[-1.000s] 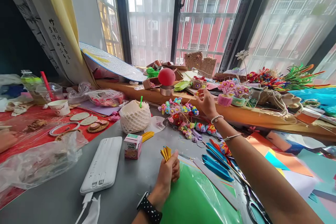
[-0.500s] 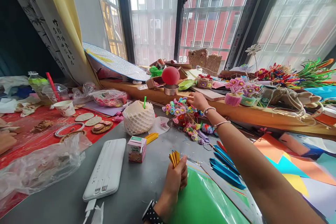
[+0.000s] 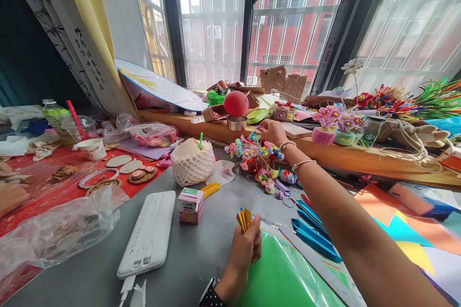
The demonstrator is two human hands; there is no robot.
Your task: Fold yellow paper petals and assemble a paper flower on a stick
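Note:
My left hand [image 3: 245,244], closed in a fist, holds several folded yellow paper strips [image 3: 244,219] upright above a green sheet in clear plastic [image 3: 284,273]. Stretched far forward, my right hand [image 3: 274,133] has its fingers bent together at the back of a bunch of small crocheted flowers [image 3: 248,153]. A bit of purple shows at those fingertips, seemingly one of the flowers; the fingers partly hide it. Blue folded paper strips [image 3: 315,240] and a metal ruler [image 3: 317,264] lie under and beside my right forearm.
A wrapped coconut [image 3: 192,163], a small pink carton [image 3: 190,207] and a white power bank [image 3: 147,235] stand or lie to the left. A red ball [image 3: 236,103] rests on a tin on the sill. Another person's hand [image 3: 12,194] is over the red tabletop [image 3: 43,168].
My right hand has risen slightly at the flowers. My left hand keeps its grip on the yellow strips. The whole view has shifted a little, and the other person's hand has moved.

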